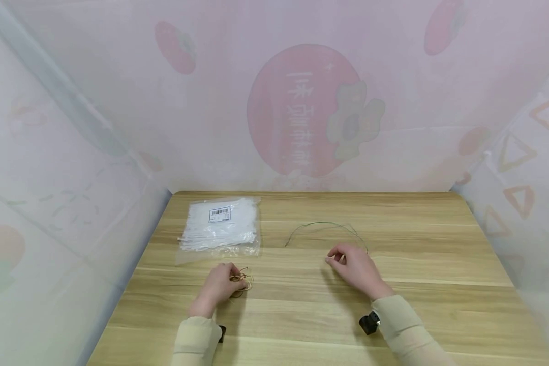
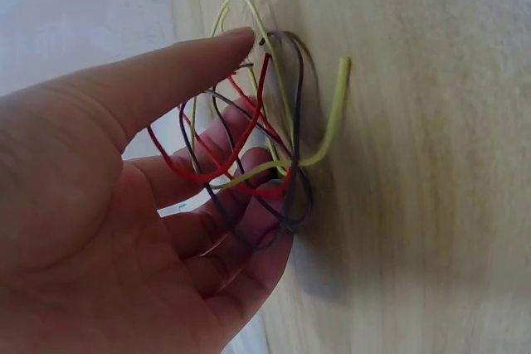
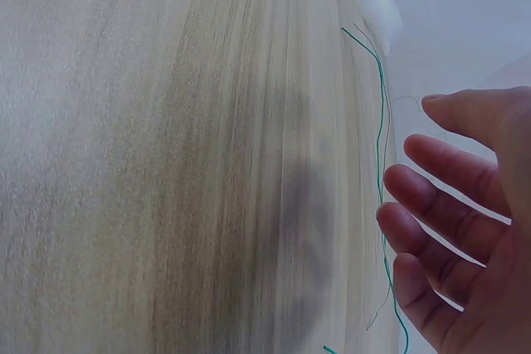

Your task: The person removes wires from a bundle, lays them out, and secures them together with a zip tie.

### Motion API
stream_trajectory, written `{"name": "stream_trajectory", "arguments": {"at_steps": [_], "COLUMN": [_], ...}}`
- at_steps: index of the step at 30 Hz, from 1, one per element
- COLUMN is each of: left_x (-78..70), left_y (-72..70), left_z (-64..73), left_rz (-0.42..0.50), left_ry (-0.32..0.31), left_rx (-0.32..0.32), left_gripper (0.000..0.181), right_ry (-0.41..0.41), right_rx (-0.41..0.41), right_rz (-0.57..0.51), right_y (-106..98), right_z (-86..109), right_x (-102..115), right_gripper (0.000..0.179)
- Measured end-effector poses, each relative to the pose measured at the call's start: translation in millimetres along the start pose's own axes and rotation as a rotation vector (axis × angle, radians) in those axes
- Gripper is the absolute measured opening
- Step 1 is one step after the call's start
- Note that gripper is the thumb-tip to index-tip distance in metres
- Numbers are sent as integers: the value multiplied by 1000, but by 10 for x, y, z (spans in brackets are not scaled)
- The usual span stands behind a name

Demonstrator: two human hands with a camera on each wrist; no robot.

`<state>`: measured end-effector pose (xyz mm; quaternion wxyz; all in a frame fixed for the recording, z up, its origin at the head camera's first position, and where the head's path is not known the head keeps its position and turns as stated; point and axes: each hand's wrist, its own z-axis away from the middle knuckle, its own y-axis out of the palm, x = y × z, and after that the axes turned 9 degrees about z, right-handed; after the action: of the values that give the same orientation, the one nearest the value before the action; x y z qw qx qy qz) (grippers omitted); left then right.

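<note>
In the head view my left hand is at the left of the table and holds a small loose bundle of thin wires. Up close in the left wrist view, the bundle's yellow, red and dark wires loop between the thumb and curled fingers, and one yellow end sticks out. On the right, my right hand hovers over the wood with its fingers loosely bent and nothing in them. Just beyond it a thin green wire lies in an arc on the table; a finer thread-like strand runs alongside it.
A clear plastic bag of white thin strips, likely cable ties, lies at the back left, with a barcode label on top. The wooden table meets a pale printed curtain at its back edge.
</note>
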<state>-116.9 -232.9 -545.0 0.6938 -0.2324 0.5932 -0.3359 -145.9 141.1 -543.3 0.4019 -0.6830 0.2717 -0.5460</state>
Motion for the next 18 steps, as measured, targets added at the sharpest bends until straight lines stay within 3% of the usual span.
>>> {"name": "stream_trajectory", "arguments": {"at_steps": [5, 9, 18], "left_x": [-23, -59, -181], "left_y": [23, 25, 62], "left_z": [-5, 0, -56], "left_rz": [-7, -7, 44], "left_ry": [7, 4, 72], "left_rx": [-5, 14, -6], "left_gripper": [19, 24, 24], "right_ry": [3, -2, -6], "right_rx": [0, 1, 10], "right_rz": [-7, -9, -12], "right_y": [-4, 2, 14], "right_z": [-3, -6, -17], "right_x": [6, -2, -15], "right_gripper": [7, 7, 7]}}
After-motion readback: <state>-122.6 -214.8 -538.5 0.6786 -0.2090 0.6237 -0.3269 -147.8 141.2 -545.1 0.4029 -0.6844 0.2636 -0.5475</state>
